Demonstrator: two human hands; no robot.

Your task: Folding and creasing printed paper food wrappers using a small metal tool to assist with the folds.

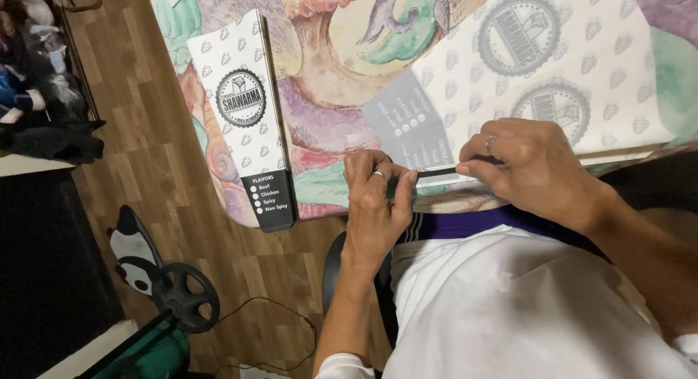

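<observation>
The flat printed carton sheet (552, 66) lies on the surface (342, 81), which is covered with a colourful drawn pattern, and it spreads from the near edge toward the far right. Its near end is a narrow strip with a dark band (440, 174), and this strip runs left to right, along the near edge of the surface, directly in front of the person's body. This is the relation that matters here: the long axis of the strip is across the view, and both hands sit on it, one at each end.

The left hand (374, 197) is at the left end of the strip. Its thumb and fingers are brought narrowly together and pinch the edge of the strip. The right hand (534, 164) is at the right end, with the fingers curled down and pressing on the sheet, so it holds the carton flat against the surface. I cannot tell if the right thumb goes under the edge. Both hands touch the sheet, so neither is nearer than the other; the dark band shows only in the gap between them.

To the left, well apart from the hands, a folded long box (243, 110) of the same white pattern lies with its long axis going near to far, its dark end toward the near side. Below is a wooden floor (153, 95).
</observation>
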